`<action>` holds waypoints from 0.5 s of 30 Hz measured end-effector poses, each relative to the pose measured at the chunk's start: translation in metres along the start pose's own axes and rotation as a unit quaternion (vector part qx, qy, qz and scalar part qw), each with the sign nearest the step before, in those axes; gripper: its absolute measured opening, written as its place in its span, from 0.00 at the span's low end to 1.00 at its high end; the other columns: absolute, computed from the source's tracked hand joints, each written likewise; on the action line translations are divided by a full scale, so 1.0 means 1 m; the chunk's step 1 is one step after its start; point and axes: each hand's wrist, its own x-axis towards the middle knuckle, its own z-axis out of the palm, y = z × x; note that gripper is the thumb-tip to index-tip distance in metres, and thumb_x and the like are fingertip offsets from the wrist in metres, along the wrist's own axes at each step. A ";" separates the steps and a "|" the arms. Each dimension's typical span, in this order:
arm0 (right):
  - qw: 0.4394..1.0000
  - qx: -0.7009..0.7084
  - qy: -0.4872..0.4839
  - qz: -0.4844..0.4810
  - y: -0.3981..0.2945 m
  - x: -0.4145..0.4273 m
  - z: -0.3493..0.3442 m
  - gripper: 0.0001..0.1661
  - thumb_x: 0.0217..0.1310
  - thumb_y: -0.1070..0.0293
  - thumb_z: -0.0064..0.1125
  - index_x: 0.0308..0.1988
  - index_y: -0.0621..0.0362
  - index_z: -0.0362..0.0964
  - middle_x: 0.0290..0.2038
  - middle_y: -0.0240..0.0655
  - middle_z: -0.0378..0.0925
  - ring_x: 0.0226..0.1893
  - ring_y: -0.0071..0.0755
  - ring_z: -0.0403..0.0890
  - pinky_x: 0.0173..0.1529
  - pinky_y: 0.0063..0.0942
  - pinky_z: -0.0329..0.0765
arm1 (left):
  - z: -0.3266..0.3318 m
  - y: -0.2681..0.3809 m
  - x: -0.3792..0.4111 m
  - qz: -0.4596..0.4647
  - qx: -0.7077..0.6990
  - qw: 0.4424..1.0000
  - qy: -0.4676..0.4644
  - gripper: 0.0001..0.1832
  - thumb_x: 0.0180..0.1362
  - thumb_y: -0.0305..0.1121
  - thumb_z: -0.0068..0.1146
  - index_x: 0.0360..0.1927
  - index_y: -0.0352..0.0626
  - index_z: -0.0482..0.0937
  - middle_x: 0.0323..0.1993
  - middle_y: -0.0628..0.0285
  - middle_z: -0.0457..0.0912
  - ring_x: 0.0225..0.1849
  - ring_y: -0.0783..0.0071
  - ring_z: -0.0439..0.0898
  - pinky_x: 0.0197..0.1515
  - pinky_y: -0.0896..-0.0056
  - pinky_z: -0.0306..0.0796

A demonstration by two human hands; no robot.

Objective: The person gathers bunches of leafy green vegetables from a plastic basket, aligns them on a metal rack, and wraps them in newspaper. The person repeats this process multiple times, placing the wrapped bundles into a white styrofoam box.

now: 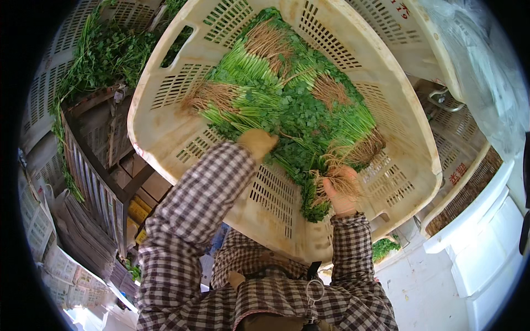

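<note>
A large cream plastic crate point(215, 248) with slotted walls stands before me. Inside lie rooted bunches of leafy green herb, apparently coriander point(304, 113), with pale green stems and brown roots pointing various ways. My right hand point(343, 194), at the near right of the crate, grips one bunch by its stringy roots point(335, 182); its leaves hang beside the near wall. At the near left, my left hand point(258, 142) is over the leaves, next to the crate's wall. Its fingers are mostly hidden, so whether it grips anything cannot be seen.
More loose greens point(120, 53) spill over at the upper left, above a metal-barred frame point(93, 182). Stacked newspapers point(83, 231) lie at the left. Other crates point(451, 140), clear plastic sheeting point(476, 70) and white foam boxes point(476, 236) stand on the right.
</note>
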 end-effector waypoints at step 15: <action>0.975 -0.175 -0.044 -0.127 -0.009 0.026 0.044 0.17 0.49 0.65 0.72 0.37 0.61 0.76 0.39 0.40 0.75 0.39 0.43 0.76 0.44 0.35 0.75 | 0.067 0.068 0.090 -0.128 -0.788 0.602 0.023 0.23 0.70 0.38 0.48 0.64 0.39 0.70 0.59 0.48 0.75 0.52 0.57 0.78 0.58 0.60 0.77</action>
